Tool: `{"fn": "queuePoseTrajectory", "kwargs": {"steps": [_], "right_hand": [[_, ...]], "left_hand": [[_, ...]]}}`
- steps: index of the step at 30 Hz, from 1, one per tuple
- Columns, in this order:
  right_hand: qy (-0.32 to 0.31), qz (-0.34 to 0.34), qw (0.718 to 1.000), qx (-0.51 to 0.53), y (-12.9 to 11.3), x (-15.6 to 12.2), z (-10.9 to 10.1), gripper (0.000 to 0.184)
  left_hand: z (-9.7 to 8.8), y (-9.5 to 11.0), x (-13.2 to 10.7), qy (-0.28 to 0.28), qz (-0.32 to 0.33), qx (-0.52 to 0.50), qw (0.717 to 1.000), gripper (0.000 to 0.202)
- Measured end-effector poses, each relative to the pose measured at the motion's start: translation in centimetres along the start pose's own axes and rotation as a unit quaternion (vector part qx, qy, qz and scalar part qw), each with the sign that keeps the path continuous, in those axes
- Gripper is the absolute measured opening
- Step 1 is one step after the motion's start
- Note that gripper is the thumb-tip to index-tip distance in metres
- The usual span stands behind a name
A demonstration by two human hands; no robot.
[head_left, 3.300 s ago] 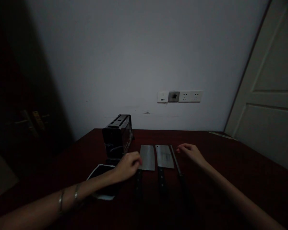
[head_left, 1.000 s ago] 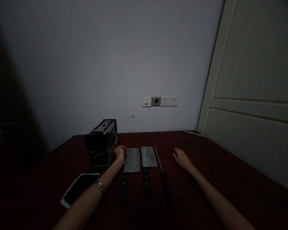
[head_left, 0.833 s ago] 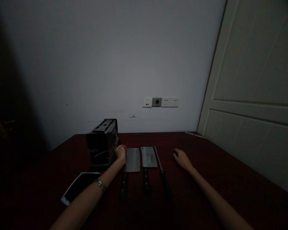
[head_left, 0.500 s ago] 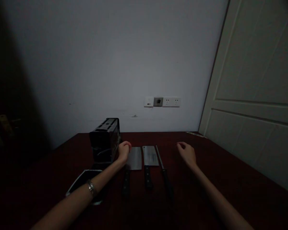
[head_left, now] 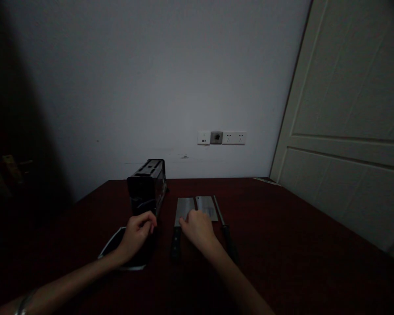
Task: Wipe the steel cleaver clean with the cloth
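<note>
The block (head_left: 146,188) stands upright on the dark red table (head_left: 276,236), slotted on top, with its narrow face toward the person. Just in front of it lies a dark pad (head_left: 116,245) with a white edge, and the left hand (head_left: 137,236) is over this pad, its fingers bent inward and the thumb tucked near their tips. To the right of the block, three tools lie side by side, handles toward the person: nearest it the first cleaver (head_left: 184,209), then the second cleaver (head_left: 209,206), and farthest from it the steel (head_left: 219,211), a slim rod slanting away. The right hand (head_left: 198,227), to the right of the block, is above the near part of the second cleaver, hiding its handle, with the fingers curled down and the thumb reaching toward the first cleaver. In this dim light, I cannot tell whether either hand is gripping anything. Behind the block rises a pale wall (head_left: 144,87); sockets (head_left: 233,138) are set in it to the block's right, and well beyond them on that side is a panelled door (head_left: 344,113).
</note>
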State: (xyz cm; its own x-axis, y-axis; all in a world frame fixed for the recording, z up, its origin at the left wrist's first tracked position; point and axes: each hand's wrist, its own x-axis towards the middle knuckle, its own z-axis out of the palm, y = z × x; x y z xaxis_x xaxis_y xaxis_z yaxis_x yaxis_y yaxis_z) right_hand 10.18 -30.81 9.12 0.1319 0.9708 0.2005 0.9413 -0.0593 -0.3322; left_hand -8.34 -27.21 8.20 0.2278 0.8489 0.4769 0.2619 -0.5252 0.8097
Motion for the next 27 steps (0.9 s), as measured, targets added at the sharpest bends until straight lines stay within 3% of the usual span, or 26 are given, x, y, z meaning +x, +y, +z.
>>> {"fn": "queuePoseTrajectory", "kwargs": {"steps": [5,9,15,27], "right_hand": [[-0.035,0.012,0.999,-0.035,-1.3,0.7,2.7,0.045],[-0.038,0.032,0.997,-0.051,-2.2,0.9,4.0,0.050],[-0.015,0.066,0.995,-0.075,-3.1,1.5,5.0,0.037],[-0.019,0.074,0.993,-0.094,-3.3,2.5,5.8,0.026]], "left_hand": [[-3.5,-2.7,-0.2,0.016,-0.044,0.063,0.997,0.015],[-5.0,-3.7,-0.6,0.012,-0.078,0.089,0.993,0.015],[-5.0,-3.4,-1.3,-0.042,-0.068,0.113,0.990,0.018],[-4.2,-3.9,-2.4,-0.080,-0.040,0.156,0.984,0.020]]}}
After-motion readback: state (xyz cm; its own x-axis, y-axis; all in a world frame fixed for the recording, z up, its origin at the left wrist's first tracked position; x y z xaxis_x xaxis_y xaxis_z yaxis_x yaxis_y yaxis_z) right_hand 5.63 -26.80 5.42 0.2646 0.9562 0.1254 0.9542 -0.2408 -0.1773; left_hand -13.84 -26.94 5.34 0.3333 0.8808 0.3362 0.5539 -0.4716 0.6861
